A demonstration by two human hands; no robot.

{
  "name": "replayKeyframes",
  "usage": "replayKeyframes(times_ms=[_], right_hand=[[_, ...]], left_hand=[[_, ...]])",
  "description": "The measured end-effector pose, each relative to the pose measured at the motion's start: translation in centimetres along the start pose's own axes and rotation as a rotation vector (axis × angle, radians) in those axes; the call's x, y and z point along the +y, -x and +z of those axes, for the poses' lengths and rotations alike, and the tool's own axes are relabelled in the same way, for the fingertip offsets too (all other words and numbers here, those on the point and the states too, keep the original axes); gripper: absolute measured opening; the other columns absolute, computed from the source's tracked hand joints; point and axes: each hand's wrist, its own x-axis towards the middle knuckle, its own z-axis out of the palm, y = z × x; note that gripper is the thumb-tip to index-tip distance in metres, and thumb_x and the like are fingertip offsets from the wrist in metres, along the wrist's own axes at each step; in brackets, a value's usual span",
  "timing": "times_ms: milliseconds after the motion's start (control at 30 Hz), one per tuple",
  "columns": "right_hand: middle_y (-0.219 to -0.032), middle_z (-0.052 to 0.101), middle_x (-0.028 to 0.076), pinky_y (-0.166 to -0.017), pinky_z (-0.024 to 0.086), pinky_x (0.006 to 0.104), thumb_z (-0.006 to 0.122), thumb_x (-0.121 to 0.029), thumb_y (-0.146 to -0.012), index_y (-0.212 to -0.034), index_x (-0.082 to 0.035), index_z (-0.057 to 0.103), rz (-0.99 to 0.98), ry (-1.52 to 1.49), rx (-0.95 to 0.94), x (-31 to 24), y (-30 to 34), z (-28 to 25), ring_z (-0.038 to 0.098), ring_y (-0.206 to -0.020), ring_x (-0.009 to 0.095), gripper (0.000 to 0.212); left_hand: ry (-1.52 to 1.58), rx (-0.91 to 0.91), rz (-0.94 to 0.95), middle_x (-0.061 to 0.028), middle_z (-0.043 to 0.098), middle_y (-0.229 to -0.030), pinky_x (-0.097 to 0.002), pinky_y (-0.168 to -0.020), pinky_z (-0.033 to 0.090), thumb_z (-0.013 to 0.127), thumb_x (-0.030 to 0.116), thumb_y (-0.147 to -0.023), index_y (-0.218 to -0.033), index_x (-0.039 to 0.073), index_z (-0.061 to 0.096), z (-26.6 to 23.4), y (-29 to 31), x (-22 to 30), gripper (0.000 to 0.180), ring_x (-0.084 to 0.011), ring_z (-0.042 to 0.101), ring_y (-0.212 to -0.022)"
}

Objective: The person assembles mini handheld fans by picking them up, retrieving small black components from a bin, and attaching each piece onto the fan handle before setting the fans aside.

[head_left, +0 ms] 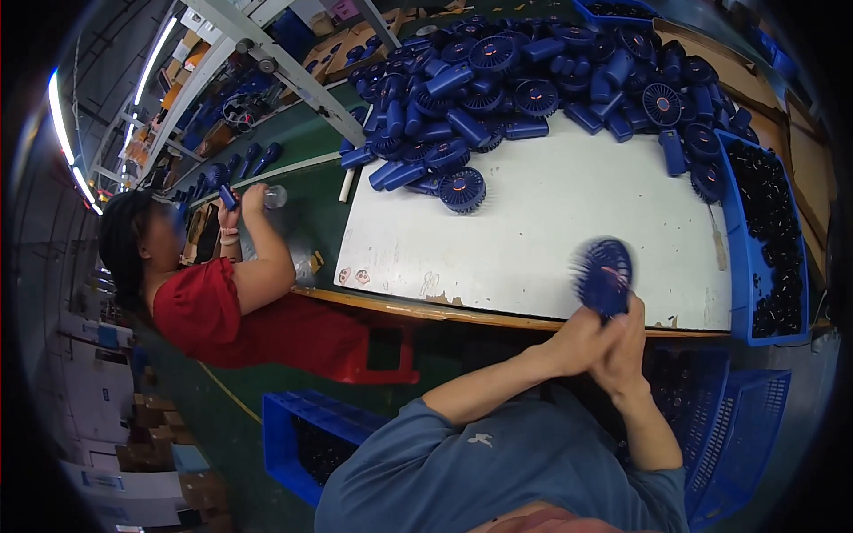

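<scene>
A dark blue handheld fan (pixel 605 274) is held above the front edge of the white tabletop, its round grille pointing away from me and smeared by motion. Around its lower end, my left hand (pixel 576 341) and my right hand (pixel 625 348) are both closed and pressed together. My fingers hide the handle, so any small part between them cannot be made out. A big heap of similar fans (pixel 493 55) lies across the far side of the white board (pixel 533 222). One fan (pixel 462 190) rests at the heap's near edge.
At right, a blue bin (pixel 742 266) holds many small black parts. Blue crates (pixel 746 435) stand below the table at right, and another bin (pixel 284 444) is at lower left. A co-worker in red (pixel 209 311) sits at left, holding a fan. A metal frame post (pixel 329 107) rises beside the board.
</scene>
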Motion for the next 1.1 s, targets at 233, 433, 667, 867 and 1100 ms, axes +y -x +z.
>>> replayKeyframes(times_ms=[233, 433, 667, 867, 1100], right_hand=[[-0.102, 0.055, 0.006, -0.091, 0.040, 0.0264, 0.063, -0.005, -0.080, -0.131, 0.004, 0.047, 0.540, -0.519, 0.351, 6.0, 11.0, -5.8, 0.051, -0.094, 0.014, 0.053], [-0.102, 0.062, 0.018, -0.089, 0.045, 0.0342, 0.063, -0.009, -0.084, -0.117, 0.008, 0.055, 0.983, 0.249, 0.395, 20.2, 26.5, -10.0, 0.059, -0.093, 0.027, 0.037], [-0.108, 0.066, 0.026, -0.094, 0.048, 0.0442, 0.072, -0.019, -0.077, -0.114, 0.007, 0.059, 1.310, 0.518, 0.145, 29.6, 38.7, -9.6, 0.063, -0.105, 0.042, 0.047], [-0.101, 0.069, 0.019, -0.088, 0.051, 0.0366, 0.071, -0.017, -0.086, -0.111, 0.004, 0.063, 1.054, 0.283, 0.093, 27.9, 32.8, -9.5, 0.067, -0.095, 0.029, 0.034], [-0.114, 0.064, 0.012, -0.088, 0.051, 0.0293, 0.065, -0.004, -0.090, -0.130, 0.000, 0.054, 0.624, -0.619, -0.075, 3.4, 7.5, -3.4, 0.062, -0.100, 0.017, 0.042]], left_hand=[[-1.053, 0.518, 0.402, -0.0254, 0.039, -0.147, -0.0460, -0.115, 0.028, 0.065, 0.004, -0.080, -0.142, -0.001, 0.040, -14.7, -3.9, 2.0, 0.067, -0.0409, 0.035, -0.139], [-1.283, 0.580, -0.088, -0.0286, 0.035, -0.148, -0.0539, -0.109, 0.031, 0.070, 0.033, -0.084, -0.144, -0.004, 0.037, -22.6, -0.9, -3.3, 0.078, -0.0449, 0.031, -0.138], [-1.186, 0.259, -0.121, -0.0199, 0.046, -0.138, -0.0505, -0.105, 0.034, 0.078, 0.035, -0.076, -0.144, 0.004, 0.041, -16.5, -0.5, 1.8, 0.083, -0.0365, 0.041, -0.129], [-1.118, 0.152, -0.040, -0.0224, 0.047, -0.140, -0.0462, -0.108, 0.036, 0.076, 0.029, -0.077, -0.143, 0.003, 0.042, -18.3, -1.3, -0.5, 0.079, -0.0357, 0.046, -0.129], [-0.256, 0.196, -0.151, -0.0156, 0.062, -0.109, -0.0370, -0.095, 0.047, 0.078, 0.023, -0.073, -0.123, -0.003, 0.051, -9.7, -0.4, -1.0, 0.063, -0.0275, 0.060, -0.104]])
